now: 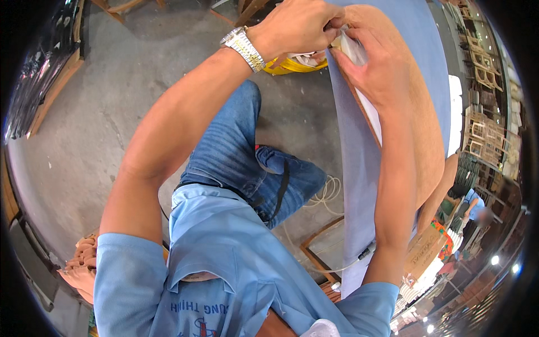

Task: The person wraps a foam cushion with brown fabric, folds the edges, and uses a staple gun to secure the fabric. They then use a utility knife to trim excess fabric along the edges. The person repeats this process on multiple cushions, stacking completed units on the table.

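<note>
My left hand (303, 25), with a silver watch on its wrist, reaches to the upper middle. Its fingers are pinched together at the edge of a tan, curved panel (424, 123); what they pinch is hidden. Close beside it, my right hand (373, 67) has its thumb and forefinger closed on a thin whitish sheet (353, 49) at that same edge. A white strip (369, 115) shows along the panel's near side, under my right hand. The panel lies on a blue-grey cloth (359, 196) that hangs down over the side of the work surface.
A yellow container (297, 66) with scraps stands below my hands. A pale hose (331, 191) coils on the floor beside a wooden frame (314, 241). Dark wrapped goods (48, 73) stand at far left. Another person (471, 208) is at right, near stacked wooden frames (485, 135).
</note>
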Motion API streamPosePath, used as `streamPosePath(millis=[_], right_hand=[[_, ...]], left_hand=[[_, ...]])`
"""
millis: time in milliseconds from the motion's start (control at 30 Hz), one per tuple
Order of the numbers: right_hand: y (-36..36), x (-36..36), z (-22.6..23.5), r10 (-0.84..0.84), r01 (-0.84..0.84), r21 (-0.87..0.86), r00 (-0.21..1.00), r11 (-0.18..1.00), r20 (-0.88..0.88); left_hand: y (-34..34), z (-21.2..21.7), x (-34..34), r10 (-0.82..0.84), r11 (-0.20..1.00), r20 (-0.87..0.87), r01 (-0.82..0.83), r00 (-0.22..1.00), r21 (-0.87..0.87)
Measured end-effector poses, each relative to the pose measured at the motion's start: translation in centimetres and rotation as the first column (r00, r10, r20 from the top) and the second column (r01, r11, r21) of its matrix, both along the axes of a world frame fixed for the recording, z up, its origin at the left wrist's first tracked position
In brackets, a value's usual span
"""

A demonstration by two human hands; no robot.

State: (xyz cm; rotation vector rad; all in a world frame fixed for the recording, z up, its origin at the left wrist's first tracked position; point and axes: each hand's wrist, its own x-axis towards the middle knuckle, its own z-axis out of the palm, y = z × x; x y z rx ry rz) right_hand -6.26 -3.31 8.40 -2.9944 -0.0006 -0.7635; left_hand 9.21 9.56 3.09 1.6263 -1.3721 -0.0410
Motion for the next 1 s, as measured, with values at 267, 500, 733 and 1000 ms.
streamPosePath(millis=[267,500,733,1000], right_hand=[[0.6,0.2,-0.1,-0.088,0.082,-0.111,0.995,0.99,-0.053],[1.4,0.6,-0.4,-0.194,0.187,-0.158,0.981,0.97,-0.03],[1.6,0.9,-0.8,-0.147,0.15,-0.024,0.985,0.988,0.092],[0.1,2.0,-2.3,-0.041,0.066,-0.077,0.956,0.995,0.291]], left_hand=[[0.3,0.9,0.3,-0.012,1.0,0.003,0.012,1.0,0.011],[0.7,2.1,-0.4,-0.026,0.998,-0.012,0.026,1.0,0.055],[-0.1,1.1,-0.8,0.064,0.997,0.026,-0.065,0.998,0.038],[-0.3,0.5,-1.0,0.093,0.996,-0.044,-0.092,0.995,0.009]])
